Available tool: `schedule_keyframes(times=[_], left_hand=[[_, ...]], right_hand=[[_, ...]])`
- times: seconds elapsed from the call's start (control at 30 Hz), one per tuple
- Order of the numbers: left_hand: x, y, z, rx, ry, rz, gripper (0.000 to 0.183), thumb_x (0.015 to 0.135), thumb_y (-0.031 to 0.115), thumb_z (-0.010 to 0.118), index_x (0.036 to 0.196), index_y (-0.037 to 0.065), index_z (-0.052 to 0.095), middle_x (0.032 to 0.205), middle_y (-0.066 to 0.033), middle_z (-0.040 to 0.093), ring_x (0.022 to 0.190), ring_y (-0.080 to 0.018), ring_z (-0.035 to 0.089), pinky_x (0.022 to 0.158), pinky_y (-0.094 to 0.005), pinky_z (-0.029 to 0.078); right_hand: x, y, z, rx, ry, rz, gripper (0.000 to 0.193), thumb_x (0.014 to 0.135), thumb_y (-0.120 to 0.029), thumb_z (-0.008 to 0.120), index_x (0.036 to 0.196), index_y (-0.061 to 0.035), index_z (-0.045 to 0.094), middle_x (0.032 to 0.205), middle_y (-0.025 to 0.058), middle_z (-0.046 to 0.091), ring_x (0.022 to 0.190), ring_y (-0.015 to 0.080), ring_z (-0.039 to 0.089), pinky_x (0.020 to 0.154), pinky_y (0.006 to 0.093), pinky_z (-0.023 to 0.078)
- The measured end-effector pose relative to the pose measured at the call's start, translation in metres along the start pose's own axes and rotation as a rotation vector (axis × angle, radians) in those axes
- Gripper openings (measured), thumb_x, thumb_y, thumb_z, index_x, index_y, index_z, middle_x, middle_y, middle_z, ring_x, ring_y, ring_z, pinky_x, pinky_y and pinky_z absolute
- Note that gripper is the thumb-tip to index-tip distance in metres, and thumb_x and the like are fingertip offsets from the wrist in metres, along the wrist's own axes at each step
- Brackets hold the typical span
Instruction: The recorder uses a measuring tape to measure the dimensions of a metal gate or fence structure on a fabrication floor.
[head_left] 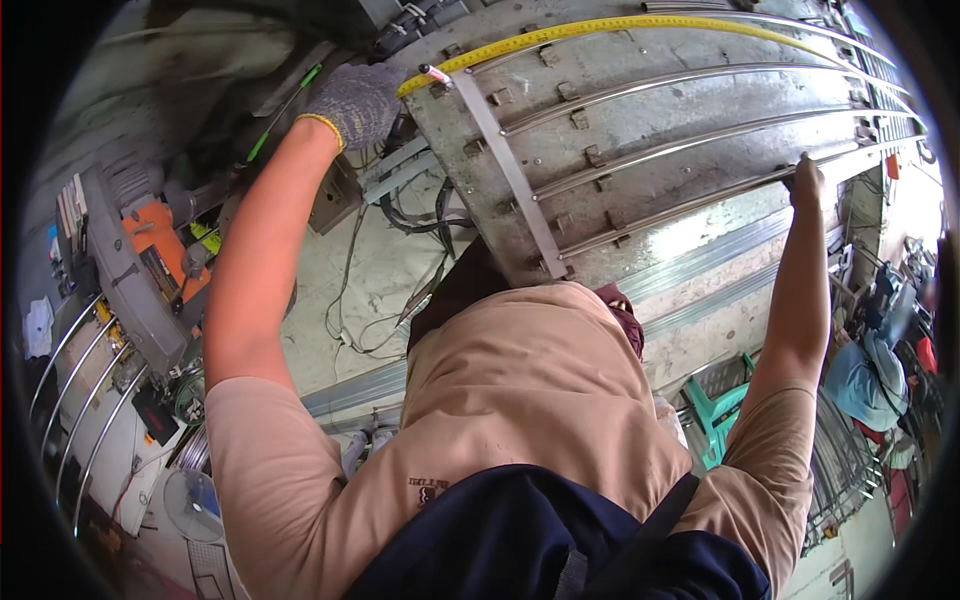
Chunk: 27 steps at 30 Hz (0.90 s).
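Note:
My left hand [358, 106], in a grey knit glove with a yellow cuff, is closed at the near-left end of a yellow tape measure [560, 33]. The tape arches along the far side of a metal workbench [640, 140] toward the right. At the right, my bare right hand [808, 185] is closed around the nearest long metal tube [690, 208]; its fingers are partly hidden. Several shiny tubes lie side by side, their left ends by a flat metal bar [512, 175]. A red-and-white marker [435, 75] lies at that bar's far end.
Small metal blocks [580, 118] stand up from the bench top between the tubes. Cables [350, 270] trail over the floor at the left, near an orange machine part [155, 245]. A green stool [715, 405] stands below the bench, and bags [865, 380] pile up at the right.

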<state>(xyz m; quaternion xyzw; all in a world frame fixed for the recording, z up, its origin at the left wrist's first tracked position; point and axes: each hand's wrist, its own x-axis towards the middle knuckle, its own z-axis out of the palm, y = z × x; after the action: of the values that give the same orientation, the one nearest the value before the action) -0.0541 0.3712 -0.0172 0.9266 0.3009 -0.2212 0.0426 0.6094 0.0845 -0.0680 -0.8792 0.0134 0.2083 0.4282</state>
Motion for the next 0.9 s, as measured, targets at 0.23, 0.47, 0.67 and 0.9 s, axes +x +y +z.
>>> schedule_keyframes(times=[0.23,0.47,0.67,0.9], left_hand=[[-0.002,0.001,0.015,0.169,0.005,0.146,0.035,0.091,0.026,0.060,0.117,0.003,0.060,0.101,-0.0218,0.072,0.094,-0.0379,0.070,0.084,-0.0493,0.054],[0.003,0.003,0.000,-0.021,-0.079,0.038,0.060,0.090,0.050,0.065,0.133,0.008,0.058,0.120,-0.0195,0.068,0.106,-0.0374,0.066,0.093,-0.0489,0.051],[0.002,0.008,-0.009,0.009,0.023,0.081,0.043,0.091,0.047,0.065,0.109,0.008,0.067,0.098,-0.0162,0.073,0.093,-0.0335,0.071,0.084,-0.0465,0.054],[0.004,0.006,-0.002,-0.042,0.065,0.060,0.039,0.089,0.044,0.067,0.102,0.007,0.065,0.091,-0.0153,0.071,0.084,-0.0339,0.070,0.080,-0.0461,0.051]], right_hand=[[0.043,0.010,0.026,-0.908,0.201,-0.097,0.046,0.090,-0.027,0.047,0.110,0.0048,0.072,0.107,0.0216,0.073,0.098,0.0329,0.072,0.086,0.0434,0.057],[0.044,0.014,0.028,-1.198,0.220,-0.121,0.047,0.093,-0.032,0.045,0.109,-0.0012,0.076,0.109,0.0173,0.075,0.106,0.0311,0.072,0.093,0.0427,0.055],[0.040,0.012,0.030,-1.420,0.218,-0.193,0.045,0.094,-0.030,0.048,0.114,0.0017,0.074,0.117,0.0205,0.072,0.110,0.0331,0.070,0.092,0.0442,0.056],[0.036,0.017,0.034,-1.303,0.320,-0.091,0.045,0.094,-0.028,0.051,0.120,0.0036,0.070,0.127,0.0266,0.067,0.120,0.0361,0.065,0.099,0.0446,0.053]])
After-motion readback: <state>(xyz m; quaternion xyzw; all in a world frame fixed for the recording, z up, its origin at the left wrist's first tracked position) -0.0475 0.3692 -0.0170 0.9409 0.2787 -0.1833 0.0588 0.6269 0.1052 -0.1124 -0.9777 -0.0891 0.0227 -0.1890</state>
